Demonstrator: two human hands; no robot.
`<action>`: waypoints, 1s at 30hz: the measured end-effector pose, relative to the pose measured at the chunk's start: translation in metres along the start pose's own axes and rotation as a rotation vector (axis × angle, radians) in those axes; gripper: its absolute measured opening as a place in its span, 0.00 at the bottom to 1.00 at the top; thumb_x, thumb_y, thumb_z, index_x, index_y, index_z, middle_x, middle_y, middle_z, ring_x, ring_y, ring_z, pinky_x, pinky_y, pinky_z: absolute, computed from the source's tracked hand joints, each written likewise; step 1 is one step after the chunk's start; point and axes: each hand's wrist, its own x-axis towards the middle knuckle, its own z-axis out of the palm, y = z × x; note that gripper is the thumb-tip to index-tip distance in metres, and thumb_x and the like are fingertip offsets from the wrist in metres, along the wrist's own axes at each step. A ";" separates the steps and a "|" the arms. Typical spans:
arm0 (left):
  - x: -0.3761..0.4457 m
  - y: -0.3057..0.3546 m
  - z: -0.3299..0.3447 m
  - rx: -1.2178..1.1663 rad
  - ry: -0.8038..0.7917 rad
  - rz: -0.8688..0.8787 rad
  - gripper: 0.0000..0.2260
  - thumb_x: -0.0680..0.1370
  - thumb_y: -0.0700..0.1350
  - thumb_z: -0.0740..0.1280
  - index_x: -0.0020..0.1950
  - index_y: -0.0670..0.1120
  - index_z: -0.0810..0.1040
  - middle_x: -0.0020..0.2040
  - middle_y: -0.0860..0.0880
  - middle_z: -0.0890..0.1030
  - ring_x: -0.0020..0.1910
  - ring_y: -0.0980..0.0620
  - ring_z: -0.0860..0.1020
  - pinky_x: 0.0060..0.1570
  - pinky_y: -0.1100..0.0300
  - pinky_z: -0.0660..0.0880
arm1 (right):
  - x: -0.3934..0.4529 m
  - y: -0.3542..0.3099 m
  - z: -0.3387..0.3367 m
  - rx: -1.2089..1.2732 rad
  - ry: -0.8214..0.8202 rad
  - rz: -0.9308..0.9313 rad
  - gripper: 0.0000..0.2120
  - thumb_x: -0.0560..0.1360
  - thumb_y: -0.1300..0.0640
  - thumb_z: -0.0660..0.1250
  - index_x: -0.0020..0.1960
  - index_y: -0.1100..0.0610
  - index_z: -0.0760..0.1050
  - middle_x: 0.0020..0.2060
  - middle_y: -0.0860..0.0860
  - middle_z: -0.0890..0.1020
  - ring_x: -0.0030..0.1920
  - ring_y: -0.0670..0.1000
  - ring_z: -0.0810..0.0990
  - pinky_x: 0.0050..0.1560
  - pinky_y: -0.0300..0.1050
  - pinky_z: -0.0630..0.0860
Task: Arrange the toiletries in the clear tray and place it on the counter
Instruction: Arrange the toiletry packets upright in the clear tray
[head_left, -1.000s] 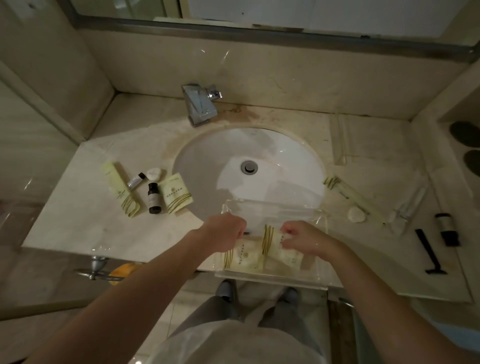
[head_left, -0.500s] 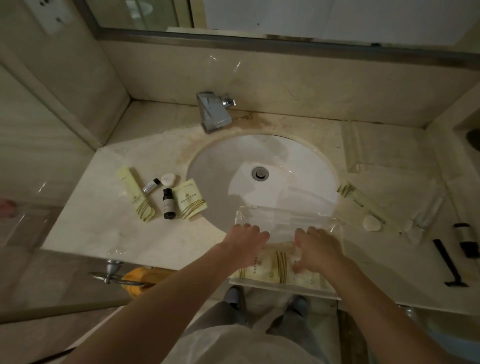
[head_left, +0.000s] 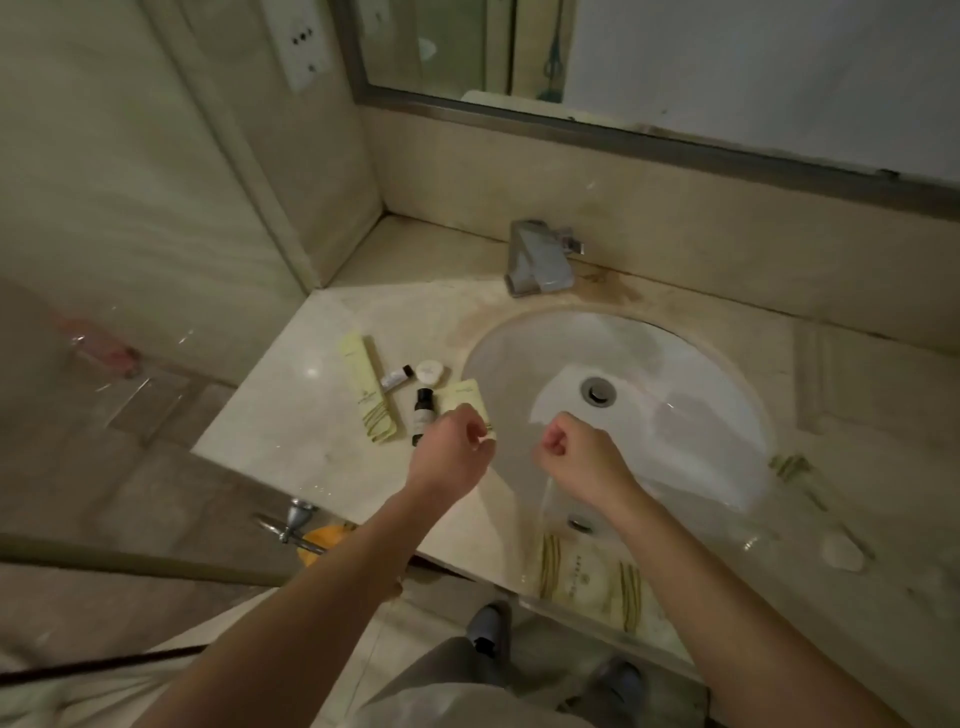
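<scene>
The clear tray (head_left: 587, 613) sits at the counter's front edge, partly over the sink rim, with two cream striped packets (head_left: 582, 574) lying in it. My left hand (head_left: 451, 454) is left of the tray, fingers curled on the near corner of a square cream packet (head_left: 469, 400) on the counter. My right hand (head_left: 574, 457) hovers over the front of the basin as a fist, holding nothing. Beside the square packet are a dark bottle (head_left: 422, 409), a small tube (head_left: 397, 376), a round white soap (head_left: 430, 370) and a long cream packet (head_left: 369, 395).
The white basin (head_left: 675, 374) with its drain (head_left: 598, 391) fills the counter's middle, and the faucet (head_left: 540, 260) stands behind it. A long striped packet (head_left: 795, 470) and a round white piece (head_left: 841, 553) lie on the right. A metal rail (head_left: 296, 522) juts below the counter.
Both hands have left the tray and moved up and left. The left hand now reaches the square packet by the dark bottle. The view has swung to the left.
</scene>
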 end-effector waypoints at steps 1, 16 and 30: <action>0.002 -0.008 -0.007 -0.017 0.034 -0.058 0.05 0.74 0.44 0.67 0.49 0.46 0.76 0.45 0.49 0.80 0.43 0.49 0.77 0.43 0.57 0.75 | 0.006 -0.009 0.008 0.021 0.000 -0.012 0.05 0.72 0.50 0.66 0.43 0.51 0.72 0.39 0.47 0.79 0.42 0.53 0.79 0.46 0.51 0.78; 0.024 -0.050 -0.018 -0.200 0.008 -0.283 0.09 0.75 0.44 0.64 0.50 0.46 0.83 0.47 0.46 0.85 0.47 0.46 0.82 0.47 0.56 0.78 | 0.086 -0.062 0.090 0.020 0.050 0.208 0.29 0.68 0.49 0.72 0.65 0.56 0.66 0.59 0.58 0.73 0.59 0.61 0.74 0.54 0.53 0.75; 0.032 -0.040 -0.013 -0.286 -0.028 -0.380 0.15 0.79 0.40 0.58 0.63 0.42 0.76 0.58 0.42 0.80 0.57 0.42 0.78 0.56 0.51 0.76 | 0.064 -0.044 0.069 0.855 -0.148 0.235 0.16 0.74 0.71 0.63 0.59 0.58 0.73 0.50 0.53 0.81 0.46 0.49 0.81 0.46 0.46 0.80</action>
